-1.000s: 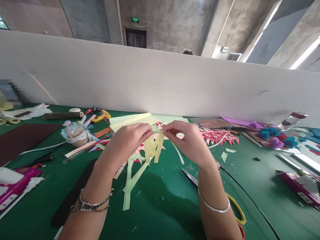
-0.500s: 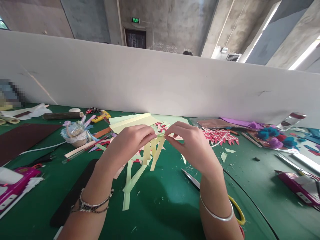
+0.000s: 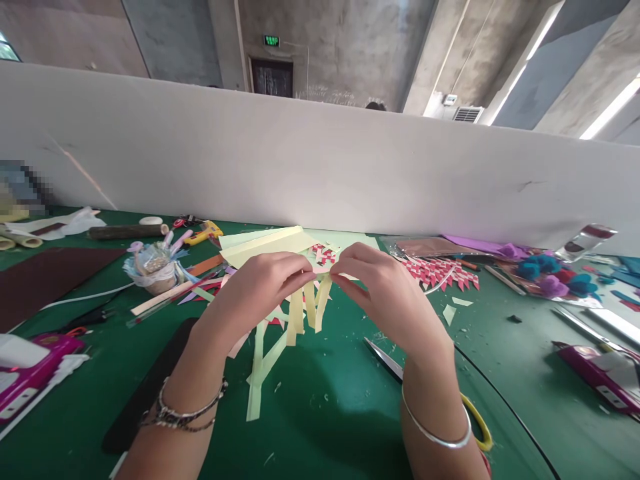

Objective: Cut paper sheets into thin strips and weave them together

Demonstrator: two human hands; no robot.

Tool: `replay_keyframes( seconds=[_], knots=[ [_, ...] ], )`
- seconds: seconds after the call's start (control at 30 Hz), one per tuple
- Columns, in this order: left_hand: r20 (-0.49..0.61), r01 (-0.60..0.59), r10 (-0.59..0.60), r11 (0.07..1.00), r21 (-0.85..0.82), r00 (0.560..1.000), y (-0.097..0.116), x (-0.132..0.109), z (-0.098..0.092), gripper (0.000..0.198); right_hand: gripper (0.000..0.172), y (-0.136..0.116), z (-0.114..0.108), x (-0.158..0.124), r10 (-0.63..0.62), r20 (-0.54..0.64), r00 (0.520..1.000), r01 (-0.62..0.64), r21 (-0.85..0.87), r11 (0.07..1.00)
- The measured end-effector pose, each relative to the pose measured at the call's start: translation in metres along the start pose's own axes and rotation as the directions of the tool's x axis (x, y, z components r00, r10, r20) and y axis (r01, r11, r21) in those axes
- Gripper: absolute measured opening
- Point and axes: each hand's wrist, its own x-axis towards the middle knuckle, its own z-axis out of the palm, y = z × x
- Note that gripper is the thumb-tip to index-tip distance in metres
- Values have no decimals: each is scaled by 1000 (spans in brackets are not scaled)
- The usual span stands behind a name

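Observation:
Pale yellow paper strips (image 3: 296, 317) hang from between my two hands, joined at the top where the fingers pinch. My left hand (image 3: 267, 283) is closed on their upper end from the left. From the right, my right hand (image 3: 377, 287) pinches the same piece between thumb and fingers, its fingertips close to the left ones. Light green paper strips (image 3: 257, 373) lie on the table below my left hand. Scissors (image 3: 384, 358) lie partly under my right forearm, with a yellow handle beyond it.
Folded pale paper (image 3: 265, 247) lies behind my hands, and red-and-white woven paper (image 3: 443, 272) to the right. Purple glue guns (image 3: 35, 373) rest at both sides. A wrapped pot (image 3: 156, 270), a yellow glue gun (image 3: 205, 233) and pompoms (image 3: 553, 285) stand farther back, before a white partition (image 3: 320, 167).
The hanging yellow strips have swung and shifted slightly to the right, spreading a little. Both hands keep their pinch in nearly the same place.

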Motion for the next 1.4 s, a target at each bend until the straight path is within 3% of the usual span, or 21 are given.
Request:
replay_keyframes(
  seconds=[0.37,0.9,1.23,1.4],
  knots=[
    [-43,-67,66,997,-39,997,1,-4,-4,24,20,-4,0,1,-48,-61,997,50,42,998],
    [-47,-78,75,995,-67,996,1,-4,-5,24,9,0,5,4,-37,-94,995,60,249,967],
    [-52,-70,67,995,-69,996,3,-3,-4,25,9,-2,6,5,-14,-90,996,36,243,969],
    [-33,-19,15,989,-147,999,1,-3,-3,21,10,-1,8,5,-18,-92,996,37,206,978]
  ],
)
